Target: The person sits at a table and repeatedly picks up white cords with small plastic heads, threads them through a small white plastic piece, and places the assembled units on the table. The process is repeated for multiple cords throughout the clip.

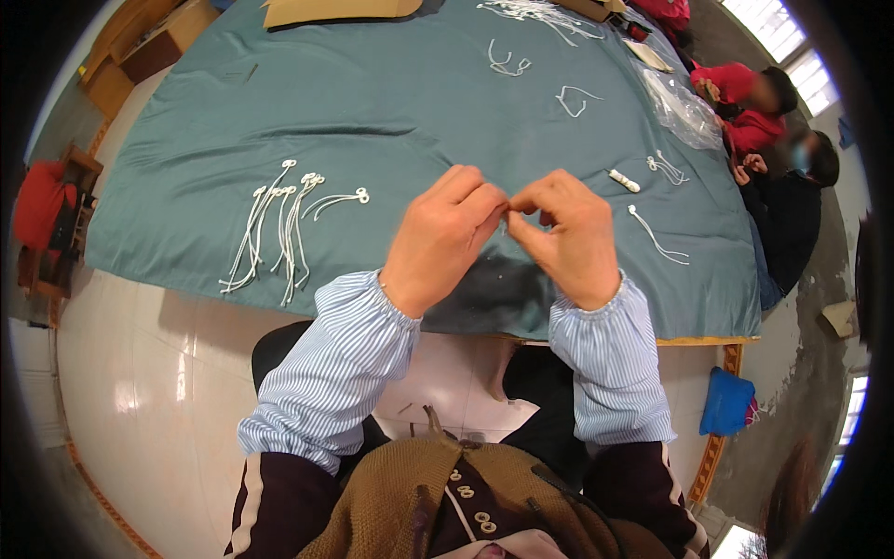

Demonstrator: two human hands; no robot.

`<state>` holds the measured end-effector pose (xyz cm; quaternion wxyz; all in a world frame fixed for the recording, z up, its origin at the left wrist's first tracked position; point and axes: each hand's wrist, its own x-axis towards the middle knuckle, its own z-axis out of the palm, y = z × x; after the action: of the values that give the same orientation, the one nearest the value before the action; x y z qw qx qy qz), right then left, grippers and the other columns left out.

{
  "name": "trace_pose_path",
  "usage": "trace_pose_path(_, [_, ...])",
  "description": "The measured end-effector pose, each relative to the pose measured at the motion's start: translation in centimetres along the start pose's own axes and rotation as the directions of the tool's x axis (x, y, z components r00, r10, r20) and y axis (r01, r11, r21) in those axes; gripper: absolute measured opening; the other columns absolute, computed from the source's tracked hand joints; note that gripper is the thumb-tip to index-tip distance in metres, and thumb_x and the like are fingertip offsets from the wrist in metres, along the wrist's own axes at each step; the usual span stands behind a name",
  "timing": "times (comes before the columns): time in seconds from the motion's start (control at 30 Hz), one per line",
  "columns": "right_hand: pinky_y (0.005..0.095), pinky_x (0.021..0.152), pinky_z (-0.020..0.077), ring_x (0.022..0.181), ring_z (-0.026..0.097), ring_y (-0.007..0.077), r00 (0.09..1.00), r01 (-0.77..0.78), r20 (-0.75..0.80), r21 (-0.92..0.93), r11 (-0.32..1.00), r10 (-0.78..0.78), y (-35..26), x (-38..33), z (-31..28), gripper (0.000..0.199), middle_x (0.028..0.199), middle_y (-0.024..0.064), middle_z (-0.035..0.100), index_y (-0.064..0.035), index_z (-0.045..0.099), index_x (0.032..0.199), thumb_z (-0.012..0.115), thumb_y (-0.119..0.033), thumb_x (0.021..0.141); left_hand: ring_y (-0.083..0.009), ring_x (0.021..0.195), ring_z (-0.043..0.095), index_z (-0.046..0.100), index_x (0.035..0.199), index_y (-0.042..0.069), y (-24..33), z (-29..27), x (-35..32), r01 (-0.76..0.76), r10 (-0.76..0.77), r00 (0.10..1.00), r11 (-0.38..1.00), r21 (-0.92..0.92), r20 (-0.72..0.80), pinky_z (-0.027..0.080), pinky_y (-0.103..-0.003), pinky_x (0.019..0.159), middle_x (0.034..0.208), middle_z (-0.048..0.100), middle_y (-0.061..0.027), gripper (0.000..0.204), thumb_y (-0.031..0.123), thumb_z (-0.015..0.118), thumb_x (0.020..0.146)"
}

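My left hand (440, 240) and my right hand (570, 238) meet over the near part of the green-covered table, fingertips pinched together. Both are closed; whatever lies between the fingertips is too small and covered to make out. To the left of them lies a group of white cords (291, 228), each with a small looped knot at its far end. One more knotted cord (337, 198) lies closest to my left hand. Right of my right hand are a single white cord (654, 235), a small white roll (624, 181) and a few short cords (667, 170).
An open cardboard box (340, 11) stands at the far edge, with a pile of white cords (540, 13) to its right. Loose cords (579, 101) lie mid-table. A clear plastic bag (684, 110) is at the right, where people sit. A blue bag (726, 402) rests on the floor.
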<state>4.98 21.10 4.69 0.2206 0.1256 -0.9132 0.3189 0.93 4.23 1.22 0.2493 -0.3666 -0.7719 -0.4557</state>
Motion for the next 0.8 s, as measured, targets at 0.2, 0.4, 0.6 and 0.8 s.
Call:
trace_pose_path(0.2, [0.0288,0.056,0.0449,0.06,0.057,0.0164,0.997,-0.075,0.04,0.071,0.995,0.072,-0.1,0.3,-0.1,0.01,0.07,0.0063,0.059,-0.0027,0.065,0.084,0.07,-0.003,0.075,-0.0271,0.079,0.056,0.06,0.086,0.001,-0.3,0.1,-0.1,-0.001,0.001,1.0,0.999,-0.053,0.009,0.049,-0.036,0.065,0.082,0.053,-0.0087,0.011,-0.001,0.068,0.08])
trace_pose_path(0.4, [0.0272,0.06,0.0488,0.067,0.063,0.0138,0.98,-0.142,-0.109,0.211,0.967,0.167,-0.1,0.1,1.9,0.008,0.073,0.0058,0.063,-0.0011,0.064,0.087,0.069,-0.002,0.081,-0.0237,0.072,0.06,0.064,0.086,0.0,-0.3,0.1,-0.3,0.219,-0.226,0.973,0.968,-0.124,-0.04,0.05,-0.033,0.061,0.081,0.058,-0.0092,0.008,0.004,0.071,0.082])
trace_pose_path(0.6, [0.0247,0.065,0.0516,0.074,0.063,0.0095,0.913,-0.176,-0.187,0.622,0.763,0.363,0.4,-0.6,4.9,0.005,0.084,0.0032,0.067,-0.0003,0.066,0.094,0.067,-0.004,0.091,-0.0098,0.071,0.065,0.072,0.09,-0.002,-0.3,1.2,-0.5,0.526,-0.618,0.78,0.559,-0.641,0.101,0.05,-0.024,0.063,0.081,0.07,-0.0065,0.012,0.009,0.073,0.087])
trace_pose_path(0.8, [0.0255,0.07,0.0519,0.079,0.061,0.0104,0.879,-0.102,-0.266,0.705,0.702,0.395,0.9,-1.1,6.7,0.006,0.093,0.0054,0.068,-0.0008,0.065,0.097,0.066,-0.006,0.093,-0.009,0.077,0.065,0.073,0.095,-0.002,-0.6,2.0,-1.0,0.503,-0.642,0.765,0.545,-0.671,0.052,0.051,-0.023,0.067,0.085,0.071,-0.0059,0.013,0.008,0.073,0.087])
